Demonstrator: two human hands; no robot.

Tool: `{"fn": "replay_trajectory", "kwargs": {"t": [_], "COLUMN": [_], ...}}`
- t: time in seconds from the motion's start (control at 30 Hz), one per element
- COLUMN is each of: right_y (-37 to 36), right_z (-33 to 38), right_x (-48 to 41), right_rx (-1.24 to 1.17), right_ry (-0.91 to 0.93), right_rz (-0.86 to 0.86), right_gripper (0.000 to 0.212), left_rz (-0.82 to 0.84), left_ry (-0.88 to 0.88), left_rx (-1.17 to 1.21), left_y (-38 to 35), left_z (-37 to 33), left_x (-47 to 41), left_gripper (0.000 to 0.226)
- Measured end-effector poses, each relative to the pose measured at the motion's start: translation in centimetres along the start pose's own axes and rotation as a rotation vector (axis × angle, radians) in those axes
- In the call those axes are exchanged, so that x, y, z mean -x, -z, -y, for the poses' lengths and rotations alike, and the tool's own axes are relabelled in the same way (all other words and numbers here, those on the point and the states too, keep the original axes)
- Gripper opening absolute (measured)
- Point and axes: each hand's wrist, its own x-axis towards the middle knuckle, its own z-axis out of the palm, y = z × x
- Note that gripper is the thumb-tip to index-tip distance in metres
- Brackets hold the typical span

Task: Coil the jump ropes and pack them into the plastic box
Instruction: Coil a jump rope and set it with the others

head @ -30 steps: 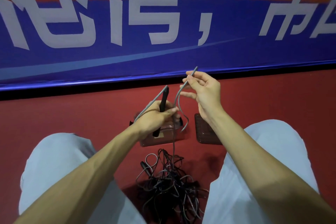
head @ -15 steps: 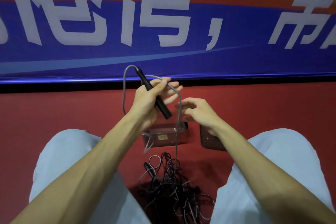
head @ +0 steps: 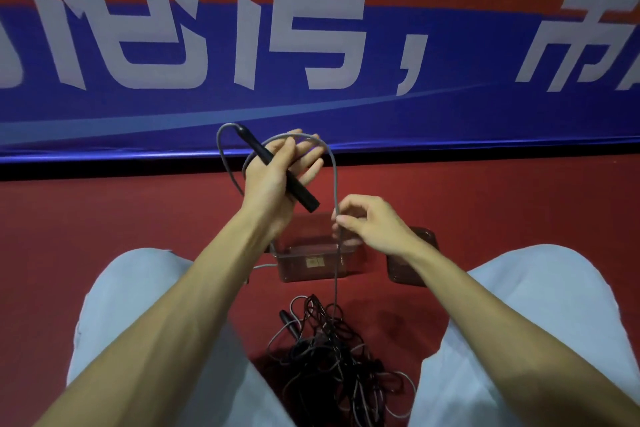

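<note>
My left hand (head: 273, 177) holds a black jump rope handle (head: 277, 168) slantwise against its palm under the thumb, fingers spread. A grey rope (head: 334, 170) arcs from the handle's top, loops over that hand and drops to the right. My right hand (head: 370, 224) pinches this rope just above the clear plastic box (head: 313, 262) on the red floor. The rope runs down into a tangled pile of dark ropes (head: 332, 357) between my knees, where a second black handle (head: 289, 322) lies.
The box's lid (head: 420, 255) lies to the right of the box, partly behind my right wrist. A blue banner wall (head: 311, 45) with white characters stands close behind. My pale trouser legs (head: 138, 288) flank the pile on both sides.
My left hand rose and turned the handle upward, laying a loop of rope over itself. My right hand dropped from head-high to just above the box, sliding down the rope.
</note>
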Motion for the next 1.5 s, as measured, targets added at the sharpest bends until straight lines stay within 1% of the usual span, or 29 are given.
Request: {"fn": "replay_trajectory", "kwargs": {"t": [0.13, 0.27, 0.4, 0.47, 0.57, 0.67, 0.73, 0.8, 0.9, 0.97, 1.1, 1.17, 1.27, 1.3, 1.33, 1.4, 1.5], "right_y": [0.4, 0.9, 1.6, 2.1, 2.4, 2.8, 3.1, 3.4, 3.6, 3.4, 2.1, 1.5, 0.9, 0.8, 0.8, 0.7, 0.6], "right_z": [0.6, 1.2, 2.9, 3.6, 4.0, 3.9, 3.7, 3.5, 2.9, 2.2, 0.6, -0.1, -0.5, -0.5, -0.5, -0.4, -0.3], "right_x": [-0.1, -0.3, -0.8, -0.9, -0.7, -0.7, -0.8, -0.9, -1.1, -1.1, -0.9, -0.8, -0.8, -0.8, -0.7, -0.4, -0.2], "right_rx": [-0.039, -0.154, -0.355, -0.448, -0.564, -0.705, -0.766, -0.769, -0.695, -0.619, -0.408, -0.281, -0.100, -0.046, 0.003, 0.049, 0.023], "right_ry": [0.008, 0.030, 0.091, 0.128, 0.141, 0.115, 0.095, 0.072, 0.029, -0.035, -0.172, -0.185, -0.136, -0.114, -0.095, -0.088, -0.111], "right_rz": [-0.180, -0.360, -0.472, -0.493, -0.496, -0.497, -0.493, -0.492, -0.509, -0.493, -0.326, -0.237, -0.114, -0.064, -0.018, 0.046, 0.148], "right_gripper": [0.029, 0.027, 0.019, 0.014, 0.012, 0.009, 0.007, 0.007, 0.014, 0.017, 0.008, 0.019, 0.044, 0.048, 0.048, 0.041, 0.025], "left_rz": [0.014, 0.115, 0.260, 0.341, 0.390, 0.338, 0.287, 0.246, 0.188, 0.130, 0.052, 0.049, 0.054, 0.062, 0.074, 0.097, 0.099], "left_ry": [0.075, 0.154, 0.158, 0.162, 0.177, 0.140, 0.136, 0.148, 0.188, 0.215, 0.176, 0.156, 0.127, 0.117, 0.110, 0.096, 0.050], "left_rx": [-0.360, -0.758, -1.017, -1.073, -1.025, -0.998, -0.951, -0.881, -0.745, -0.646, -0.407, -0.297, -0.179, -0.151, -0.124, -0.063, -0.018], "left_y": [0.5, 1.2, 1.5, 1.5, 1.3, 1.1, 1.0, 0.9, 0.6, 0.4, 0.0, -0.2, -0.4, -0.5, -0.5, -0.6, -0.5], "left_z": [1.3, 3.2, 4.8, 5.2, 5.6, 5.9, 6.0, 6.0, 5.9, 5.7, 4.4, 3.5, 2.5, 2.3, 2.0, 1.6, 1.1], "left_x": [-0.1, -0.1, 0.2, 0.3, 0.6, 0.5, 0.5, 0.6, 0.9, 1.0, 0.7, 0.6, 0.6, 0.5, 0.6, 0.7, 0.7], "left_gripper": [0.017, 0.018, 0.023, 0.025, 0.019, 0.010, 0.011, 0.012, 0.012, 0.010, 0.008, 0.009, 0.011, 0.010, 0.008, 0.008, 0.008]}}
